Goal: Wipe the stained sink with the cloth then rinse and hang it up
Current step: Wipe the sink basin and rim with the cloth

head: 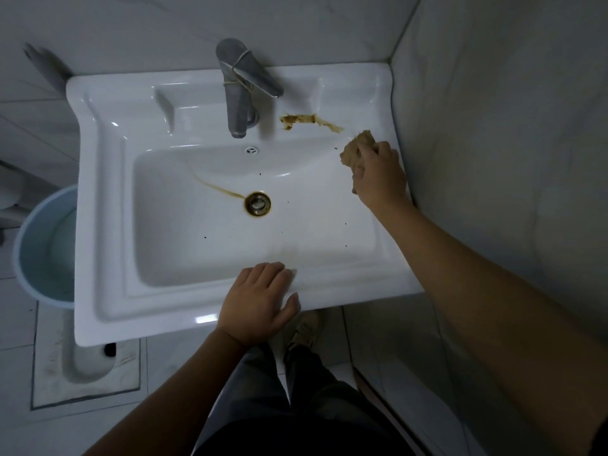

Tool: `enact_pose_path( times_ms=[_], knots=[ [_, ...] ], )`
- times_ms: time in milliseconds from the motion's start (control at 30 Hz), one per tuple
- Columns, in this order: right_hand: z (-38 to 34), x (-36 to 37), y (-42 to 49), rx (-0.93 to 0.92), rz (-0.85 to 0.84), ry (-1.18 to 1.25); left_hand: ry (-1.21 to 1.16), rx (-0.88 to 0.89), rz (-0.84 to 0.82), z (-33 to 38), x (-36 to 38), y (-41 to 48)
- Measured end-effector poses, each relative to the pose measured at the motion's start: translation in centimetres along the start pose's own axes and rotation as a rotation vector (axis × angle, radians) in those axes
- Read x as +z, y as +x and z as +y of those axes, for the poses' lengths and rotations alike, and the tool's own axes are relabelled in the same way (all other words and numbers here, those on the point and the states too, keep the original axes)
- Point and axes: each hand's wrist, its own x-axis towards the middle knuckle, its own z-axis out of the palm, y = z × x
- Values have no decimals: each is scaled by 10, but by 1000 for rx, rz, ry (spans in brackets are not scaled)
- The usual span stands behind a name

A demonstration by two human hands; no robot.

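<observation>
**While the cloth was bunched in the hand, the stains were not yet wiped**

Because the cloth was small and soft, it looked light and easy to squash. The right hand gripped it in a bunch at about 2 o'clock on the rim of the sink, with the fingers curled round it and a brown corner poking out. It would likely bend to fit the curved edges. A firm hold round its middle, with a flat part left free to rub, seemed best. If wet, it could drip and slide on the shiny white.

The left hand lay loose and held nothing, resting on the front rim at 6 o'clock. A brown smear sat at 1 o'clock, just beside the cloth and to the right of the tap at 12. A thin brown streak ran to the drain in the middle. A blue bucket stood at 9 o'clock.
</observation>
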Motion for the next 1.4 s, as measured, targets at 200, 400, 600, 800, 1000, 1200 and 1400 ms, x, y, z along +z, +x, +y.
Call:
enact_pose_path(
  times_ms=[200, 400, 600, 800, 1000, 1200, 1400],
  knots=[
    [-26, 10, 22, 8, 49, 69, -93, -188, 80, -27, -32, 24],
    [-94, 35, 47, -148, 137, 175, 77, -228, 256, -130, -98, 99],
    [-132, 46, 54, -284, 70, 124, 188, -152, 96, -183, -109, 152],
    [-96, 37, 62, -170, 68, 51, 160, -149, 9, -188, -90, 161],
    [-117, 42, 67, 1, 83, 85, 190, -129, 5, -191, -89, 159],
    [-159, 56, 54, -233, 45, 172, 177, -159, 21, -188, -84, 160],
    [-111, 38, 32, -244, 141, 199, 172, -147, 42, -192, -83, 161]
  ],
)
